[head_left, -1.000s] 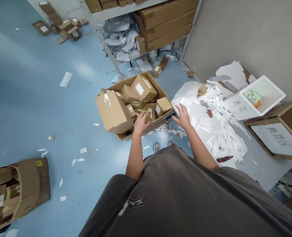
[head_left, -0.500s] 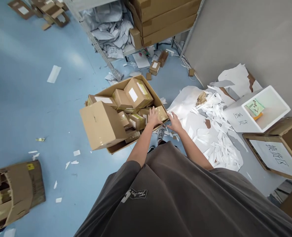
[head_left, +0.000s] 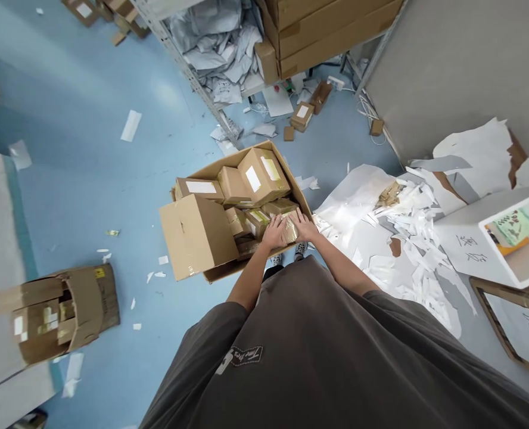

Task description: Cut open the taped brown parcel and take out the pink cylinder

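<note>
A large open carton [head_left: 224, 271] full of small taped boxes stands in front of me. Inside its right end, my left hand [head_left: 274, 232] and my right hand [head_left: 302, 225] lie on either side of a small taped box [head_left: 290, 230], both touching it. A box with white labels [head_left: 264, 179] sits at the carton's back. At the left end a larger plain box [head_left: 197, 233] rests tilted over the edge.
Torn white paper [head_left: 407, 238] is heaped at the right, beside a white bin [head_left: 479, 238]. A metal rack [head_left: 188, 71] with bags and cartons stands behind. Another open carton [head_left: 88, 307] is at the left on the blue floor [head_left: 112, 173].
My right hand has moved left from outside the carton's edge onto the small taped box. My view has swung left, so the surroundings sit further right.
</note>
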Demonstrator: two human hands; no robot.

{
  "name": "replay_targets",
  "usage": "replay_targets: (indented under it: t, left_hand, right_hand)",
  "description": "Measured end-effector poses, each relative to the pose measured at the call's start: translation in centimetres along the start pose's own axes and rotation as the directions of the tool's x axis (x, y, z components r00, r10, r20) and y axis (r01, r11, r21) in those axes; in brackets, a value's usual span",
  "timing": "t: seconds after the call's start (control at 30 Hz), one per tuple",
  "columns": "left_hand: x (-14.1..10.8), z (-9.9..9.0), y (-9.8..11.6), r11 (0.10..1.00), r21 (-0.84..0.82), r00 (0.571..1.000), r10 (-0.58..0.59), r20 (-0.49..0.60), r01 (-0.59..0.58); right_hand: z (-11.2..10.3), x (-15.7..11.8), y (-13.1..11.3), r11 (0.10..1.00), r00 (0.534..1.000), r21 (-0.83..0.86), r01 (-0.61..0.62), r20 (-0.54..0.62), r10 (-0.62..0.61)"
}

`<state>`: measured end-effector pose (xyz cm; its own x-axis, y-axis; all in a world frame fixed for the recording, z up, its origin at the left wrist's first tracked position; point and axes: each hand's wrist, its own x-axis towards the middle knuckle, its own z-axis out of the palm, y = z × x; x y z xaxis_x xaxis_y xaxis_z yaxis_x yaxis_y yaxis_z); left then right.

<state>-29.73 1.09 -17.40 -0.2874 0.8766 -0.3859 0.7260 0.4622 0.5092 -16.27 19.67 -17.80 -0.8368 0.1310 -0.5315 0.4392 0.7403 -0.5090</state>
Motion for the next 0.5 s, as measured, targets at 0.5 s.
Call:
replay_targets:
  t: [0.5]
  left_hand:
    - [-1.3,-0.6,-5.7,0.936,-0.34,0.972,-0.16,-0.17,0.094]
  right_hand:
    - [3.1,1.0,-6.8,0.983,0.998,-0.185,-0.006,0.057,0.017]
